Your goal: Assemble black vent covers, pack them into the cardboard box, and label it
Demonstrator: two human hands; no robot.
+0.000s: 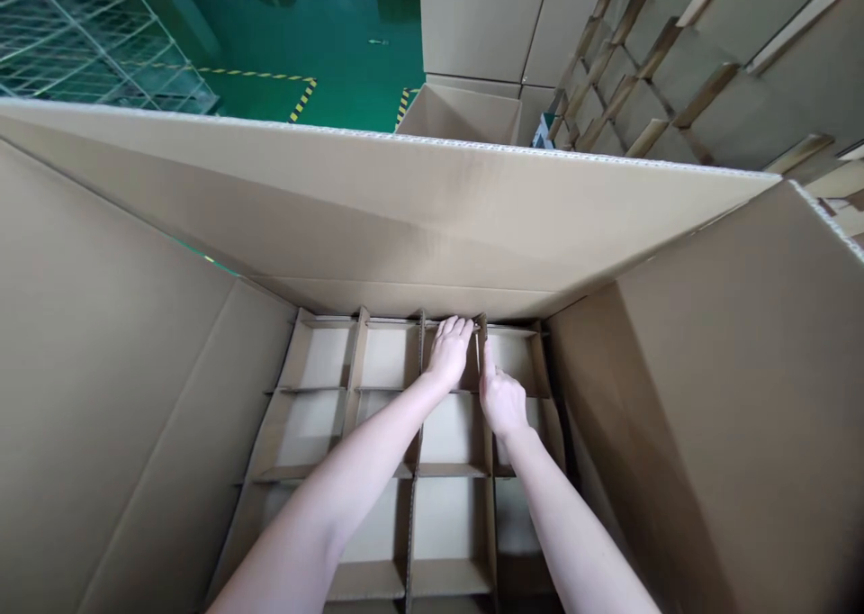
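A cardboard divider grid (452, 470) with several cells sits low inside a large open carton (438, 218). My left hand (451, 348) reaches into the far row, its fingers stretched out side by side at the far edge of one cell; its thumb is hidden. Just right of it, my right hand (503, 398) is at the upright divider strip (488, 434). Its index finger points along the strip while the other fingers are curled in against it. A thin pale edge shows between the two hands; what it belongs to is unclear.
Tall carton walls surround the grid, the left wall (101, 371) and right wall (708, 371) among them. Beyond stand another open carton (465, 114), stacked divider grids (675, 74), and a wire mesh rack (87, 38) on a green floor (344, 47) with yellow-black tape.
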